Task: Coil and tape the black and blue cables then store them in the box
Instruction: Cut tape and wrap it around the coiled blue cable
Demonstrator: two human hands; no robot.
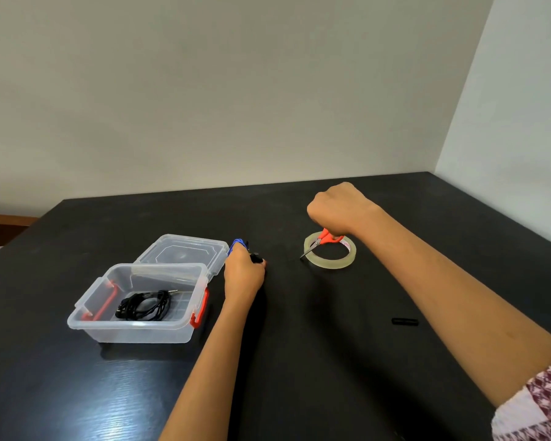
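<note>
- The blue cable [238, 243] is bunched in the left hand [243, 272], whose grip is closed around it; only a blue loop shows above the fingers, just right of the box's lid [185, 252].
- A dark end piece pokes out at the thumb side of that hand, close to the bench [299, 361].
- The black cable [144, 306] lies coiled on the floor of the clear box [131, 326], its plug end pointing toward the back wall.
- The box sits open at the left of the dark bench, with red latches on both short sides and the clear lid folded back behind it.
- The right hand [337, 207] is closed on the orange handles of the scissors [319, 244], held over the tape roll [330, 254].
- The scissor blades point down and left, their tip crossing the roll's left rim.
- The tape roll lies flat on the bench, well apart from the box.
- A small black cylinder [404, 321] lies on the bench beside the right forearm.
- A patterned red and white sleeve [535, 405] shows at the lower right corner.
</note>
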